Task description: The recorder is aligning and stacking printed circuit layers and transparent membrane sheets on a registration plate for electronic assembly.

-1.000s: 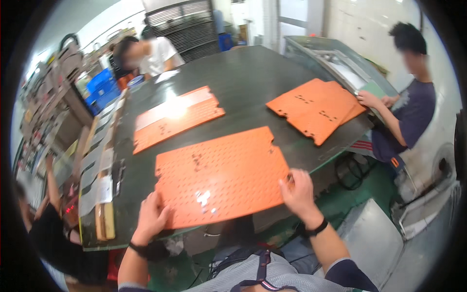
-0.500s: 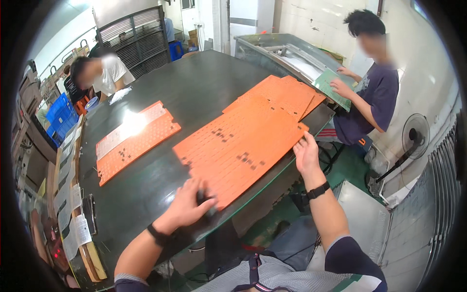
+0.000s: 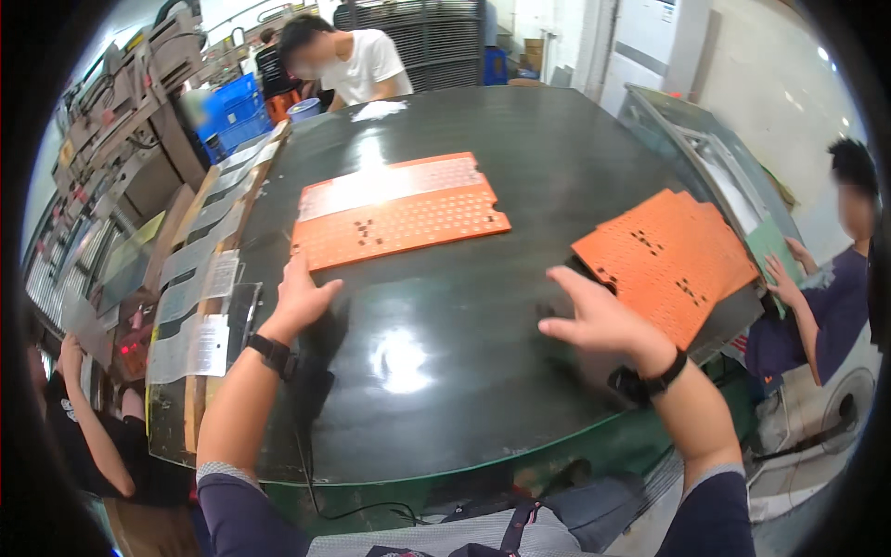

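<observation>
An orange perforated board with small dark marks lies on the dark table, a pale see-through strip along its far side. My left hand is at that board's near left corner, thumb spread away from the fingers; I cannot tell whether the fingertips touch it. To the right lies a fanned stack of orange perforated boards. My right hand hovers beside the stack's near left side, fingers and thumb apart, holding nothing. Both wrists wear dark bands.
The dark table has a wooden rail with clear strips along its left edge. At right, a person holds a green panel beside a metal-framed trough. Another person leans at the far edge. A cable hangs at the near edge.
Both hands have left the orange stack at right. My left hand has come to the other orange board's corner; my right hand has drawn back, open. The view has swung left.
</observation>
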The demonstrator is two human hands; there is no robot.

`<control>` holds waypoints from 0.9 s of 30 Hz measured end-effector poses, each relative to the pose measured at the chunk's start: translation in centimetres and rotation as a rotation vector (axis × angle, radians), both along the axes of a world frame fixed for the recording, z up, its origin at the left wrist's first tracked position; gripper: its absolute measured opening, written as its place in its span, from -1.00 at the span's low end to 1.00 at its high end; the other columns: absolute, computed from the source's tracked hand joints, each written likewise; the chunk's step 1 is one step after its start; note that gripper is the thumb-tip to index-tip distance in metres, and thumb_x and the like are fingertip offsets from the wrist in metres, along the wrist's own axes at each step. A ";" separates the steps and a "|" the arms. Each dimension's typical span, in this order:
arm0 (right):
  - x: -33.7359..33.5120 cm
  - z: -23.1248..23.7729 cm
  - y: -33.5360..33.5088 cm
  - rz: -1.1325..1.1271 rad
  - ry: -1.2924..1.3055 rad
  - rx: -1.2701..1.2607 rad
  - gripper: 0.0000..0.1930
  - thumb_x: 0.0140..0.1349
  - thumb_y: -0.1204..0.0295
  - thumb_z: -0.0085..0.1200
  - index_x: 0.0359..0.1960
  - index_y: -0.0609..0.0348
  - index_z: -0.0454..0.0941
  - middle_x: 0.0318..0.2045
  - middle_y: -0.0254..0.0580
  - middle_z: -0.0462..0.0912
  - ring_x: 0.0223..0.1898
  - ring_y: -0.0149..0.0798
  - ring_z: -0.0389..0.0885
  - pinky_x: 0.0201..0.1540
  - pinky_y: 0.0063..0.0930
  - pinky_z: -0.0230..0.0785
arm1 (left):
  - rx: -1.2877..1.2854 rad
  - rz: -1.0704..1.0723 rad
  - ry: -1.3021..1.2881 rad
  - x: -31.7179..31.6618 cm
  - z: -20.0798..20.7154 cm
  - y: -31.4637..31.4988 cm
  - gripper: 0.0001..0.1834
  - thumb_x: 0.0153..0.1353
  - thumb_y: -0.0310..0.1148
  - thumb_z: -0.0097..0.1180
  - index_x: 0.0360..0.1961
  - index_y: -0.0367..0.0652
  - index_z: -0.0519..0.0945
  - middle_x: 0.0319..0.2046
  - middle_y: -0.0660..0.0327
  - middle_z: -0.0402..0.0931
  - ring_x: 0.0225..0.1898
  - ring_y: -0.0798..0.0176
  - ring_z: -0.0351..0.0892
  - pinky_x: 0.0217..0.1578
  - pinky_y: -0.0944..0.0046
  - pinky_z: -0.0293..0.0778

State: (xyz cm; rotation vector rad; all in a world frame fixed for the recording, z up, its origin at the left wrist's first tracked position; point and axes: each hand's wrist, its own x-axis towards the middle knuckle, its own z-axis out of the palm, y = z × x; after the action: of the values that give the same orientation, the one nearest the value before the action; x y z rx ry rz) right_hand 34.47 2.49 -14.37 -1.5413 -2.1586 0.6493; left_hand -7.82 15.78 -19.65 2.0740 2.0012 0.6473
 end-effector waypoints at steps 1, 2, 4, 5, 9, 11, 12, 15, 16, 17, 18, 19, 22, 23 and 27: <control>-0.7 -0.4 2.8 -0.023 -0.032 -0.053 -0.12 0.07 0.17 0.27 0.29 0.47 0.11 0.28 0.28 0.23 0.33 0.09 0.20 0.34 -0.28 0.09 | 0.009 0.046 -0.095 -2.2 -0.4 0.5 -0.06 -0.03 -0.20 0.34 0.30 -0.39 0.14 0.21 -0.17 0.29 0.26 -0.09 0.28 0.19 0.15 0.27; -1.4 -0.7 5.9 -0.024 -0.063 -0.093 -0.03 0.04 0.16 0.30 0.32 0.51 -0.01 0.29 0.34 0.17 0.35 0.08 0.15 0.35 -0.29 0.05 | 0.024 0.087 -0.191 -4.4 -1.7 1.6 -0.07 -0.04 -0.24 0.35 0.29 -0.42 0.14 0.19 -0.16 0.33 0.22 -0.07 0.34 0.16 0.18 0.31; -2.2 -2.1 11.8 -0.086 -0.037 -0.172 0.06 -0.05 0.14 0.36 0.31 0.54 -0.06 0.27 0.36 0.19 0.33 0.06 0.18 0.34 -0.31 0.08 | 0.038 0.078 -0.351 -6.5 -4.0 3.9 -0.08 -0.05 -0.31 0.35 0.27 -0.46 0.14 0.12 -0.13 0.41 0.14 -0.03 0.44 0.10 0.24 0.37; -2.4 -2.9 14.4 -0.134 0.007 -0.212 0.10 -0.09 0.13 0.39 0.31 0.56 -0.08 0.26 0.37 0.20 0.33 0.04 0.20 0.33 -0.32 0.09 | 0.038 0.033 -0.414 -7.0 -5.1 4.6 -0.09 -0.06 -0.34 0.35 0.26 -0.48 0.14 0.08 -0.11 0.45 0.09 0.00 0.49 0.08 0.25 0.39; -3.2 -5.7 18.9 -0.196 0.136 -0.135 0.03 -0.22 0.10 0.45 0.19 0.52 0.14 0.17 0.36 0.31 0.25 0.14 0.27 0.27 -0.25 0.19 | 0.071 0.046 -0.327 -4.3 -3.3 3.7 -0.42 -0.08 -0.40 0.30 0.01 -0.31 0.40 -0.18 0.02 0.61 -0.09 0.08 0.61 -0.03 0.22 0.46; -5.2 -3.6 17.0 -0.182 0.051 -0.071 -0.04 -0.25 0.09 0.47 0.11 0.46 0.24 0.09 0.29 0.39 0.18 0.15 0.35 0.21 -0.21 0.27 | 0.066 0.065 -0.201 -4.6 -3.0 3.1 -0.48 -0.06 -0.42 0.29 -0.04 -0.32 0.42 -0.20 0.01 0.61 -0.11 0.09 0.62 -0.06 0.22 0.47; -4.9 -4.1 16.4 -0.168 -0.010 -0.021 -0.07 -0.26 0.09 0.47 0.08 0.42 0.26 0.06 0.25 0.41 0.14 0.15 0.37 0.18 -0.20 0.29 | 0.069 0.056 -0.152 -4.9 -3.1 2.8 -0.48 -0.04 -0.45 0.29 -0.03 -0.35 0.41 -0.19 0.00 0.61 -0.13 0.14 0.63 -0.08 0.25 0.49; -2.8 -5.2 12.6 -0.111 -0.133 0.048 -0.15 -0.26 0.09 0.47 0.02 0.30 0.30 -0.03 0.17 0.45 0.06 0.19 0.39 0.11 -0.08 0.29 | 0.135 -0.051 -0.018 -6.2 -5.1 0.6 -0.44 -0.03 -0.41 0.30 0.01 -0.36 0.40 -0.15 -0.06 0.55 -0.09 0.02 0.56 -0.08 0.17 0.47; -1.6 -4.6 10.3 -0.087 -0.192 -0.019 -0.13 -0.20 0.03 0.42 0.08 0.29 0.27 -0.02 0.17 0.45 0.11 0.20 0.35 0.15 -0.01 0.22 | 0.132 -0.105 0.008 -4.6 -4.5 -1.5 -0.41 -0.05 -0.38 0.32 0.02 -0.33 0.41 -0.15 -0.08 0.52 -0.08 -0.07 0.52 -0.07 0.10 0.45; -0.3 -5.1 8.2 -0.042 -0.169 -0.030 -0.09 -0.16 0.01 0.39 0.14 0.31 0.22 0.02 0.19 0.43 0.15 0.20 0.31 0.18 0.00 0.18 | 0.134 -0.148 0.039 -3.6 -3.6 -4.0 -0.39 -0.06 -0.34 0.34 0.04 -0.30 0.41 -0.16 -0.10 0.50 -0.06 -0.15 0.48 -0.07 0.04 0.43; 1.0 -5.1 6.2 0.009 -0.152 -0.031 -0.06 -0.11 -0.01 0.35 0.20 0.33 0.17 0.05 0.22 0.41 0.20 0.20 0.27 0.20 0.02 0.14 | 0.162 -0.172 0.126 -2.5 -2.1 -7.1 -0.37 -0.06 -0.35 0.35 0.06 -0.29 0.39 -0.20 -0.09 0.50 -0.09 -0.15 0.49 -0.10 0.03 0.43; 1.8 -5.3 4.6 0.052 -0.079 -0.002 -0.04 -0.08 -0.02 0.32 0.23 0.35 0.14 0.10 0.24 0.38 0.21 0.21 0.26 0.21 -0.02 0.15 | 0.164 -0.170 0.141 -2.8 -1.8 -10.1 -0.35 -0.08 -0.36 0.37 0.06 -0.27 0.39 -0.24 -0.07 0.49 -0.14 -0.15 0.49 -0.15 0.02 0.43; 5.3 -6.3 1.9 -0.052 -0.006 0.050 -0.18 0.10 0.10 0.23 0.25 0.41 0.17 0.22 0.25 0.30 0.26 0.09 0.29 0.30 -0.19 0.13 | 0.132 -0.112 0.128 -2.6 -0.5 -18.4 -0.35 -0.11 -0.37 0.40 0.04 -0.23 0.40 -0.33 -0.01 0.47 -0.25 -0.12 0.49 -0.26 0.02 0.43; 6.5 -6.9 1.6 -0.145 0.013 0.023 -0.20 0.12 0.12 0.21 0.26 0.41 0.17 0.22 0.24 0.30 0.27 0.08 0.28 0.30 -0.20 0.12 | 0.102 -0.102 0.140 -1.6 -0.3 -19.9 -0.39 -0.13 -0.37 0.41 -0.02 -0.22 0.42 -0.37 0.03 0.47 -0.30 -0.09 0.49 -0.32 0.04 0.43; 9.0 -6.2 1.0 -0.288 0.144 -0.046 -0.28 0.20 0.18 0.13 0.27 0.39 0.16 0.25 0.19 0.27 0.29 0.03 0.24 0.32 -0.22 0.09 | 0.235 -0.199 0.036 2.5 -0.7 -21.9 -0.45 -0.08 -0.31 0.36 -0.08 -0.24 0.41 -0.45 0.05 0.45 -0.36 -0.09 0.48 -0.36 0.01 0.40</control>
State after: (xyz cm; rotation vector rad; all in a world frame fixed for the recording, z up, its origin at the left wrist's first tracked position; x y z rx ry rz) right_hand 43.48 3.52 -20.60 -1.7294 -1.7840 0.6917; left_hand -5.34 -6.12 -20.32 2.3955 1.7780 0.8466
